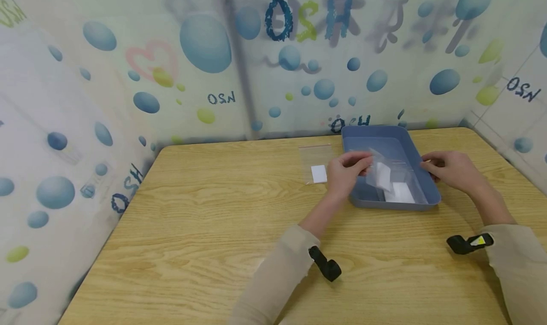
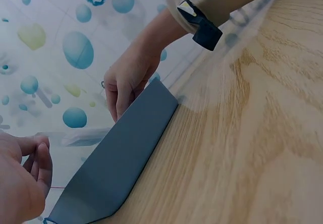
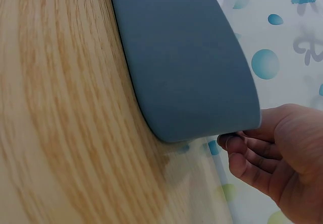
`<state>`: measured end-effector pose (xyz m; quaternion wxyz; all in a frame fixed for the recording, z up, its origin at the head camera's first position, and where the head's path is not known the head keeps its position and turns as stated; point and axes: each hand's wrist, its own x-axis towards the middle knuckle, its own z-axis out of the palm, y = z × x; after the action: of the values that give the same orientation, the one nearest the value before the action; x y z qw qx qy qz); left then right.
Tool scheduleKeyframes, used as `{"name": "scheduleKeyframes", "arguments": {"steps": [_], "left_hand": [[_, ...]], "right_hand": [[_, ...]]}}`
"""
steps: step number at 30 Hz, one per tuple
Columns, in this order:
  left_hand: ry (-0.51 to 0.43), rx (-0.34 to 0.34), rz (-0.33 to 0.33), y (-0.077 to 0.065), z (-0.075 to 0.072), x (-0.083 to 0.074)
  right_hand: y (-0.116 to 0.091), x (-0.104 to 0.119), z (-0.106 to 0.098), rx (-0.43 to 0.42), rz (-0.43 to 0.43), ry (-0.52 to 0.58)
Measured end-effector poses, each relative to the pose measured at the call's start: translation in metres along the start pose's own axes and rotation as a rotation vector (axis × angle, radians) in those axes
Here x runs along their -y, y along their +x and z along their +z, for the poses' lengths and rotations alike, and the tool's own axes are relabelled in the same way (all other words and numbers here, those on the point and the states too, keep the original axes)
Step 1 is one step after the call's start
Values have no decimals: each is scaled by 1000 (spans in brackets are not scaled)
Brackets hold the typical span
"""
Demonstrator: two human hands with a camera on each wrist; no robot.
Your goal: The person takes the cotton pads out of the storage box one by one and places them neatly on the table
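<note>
I'm seeing the left hand (image 1: 347,173) pinching a clear bag (image 1: 383,175) over the tray (image 1: 367,147), likely letting its white insert hang. The right hand's (image 1: 454,170) fingers are clamping the tray's 3 o'clock wall, probably steadying it. Another bag (image 1: 314,159) is lying at 9 o'clock.

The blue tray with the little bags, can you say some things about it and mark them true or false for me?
1. The left hand holds a clear bag over the tray. True.
2. The tray is bright red. False: it is blue-grey.
3. The right hand touches the tray's rim. True.
4. Every bag is in or over the tray. False: another bag lies on the table, left of it.
5. Something white lies in the tray. True.
</note>
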<state>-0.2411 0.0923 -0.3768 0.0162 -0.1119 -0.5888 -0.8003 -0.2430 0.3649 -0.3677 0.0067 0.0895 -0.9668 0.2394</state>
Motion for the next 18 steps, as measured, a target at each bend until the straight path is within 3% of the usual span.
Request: {"name": "scheduleKeyframes", "arguments": {"steps": [11,18], "left_hand": [[49,-6,14,5,-24,0],[86,-43,15,8,-38,-1]], "right_hand": [[0,-3,2,-18,-14,-7],[-1,-2,2,-27,-13,2]]}}
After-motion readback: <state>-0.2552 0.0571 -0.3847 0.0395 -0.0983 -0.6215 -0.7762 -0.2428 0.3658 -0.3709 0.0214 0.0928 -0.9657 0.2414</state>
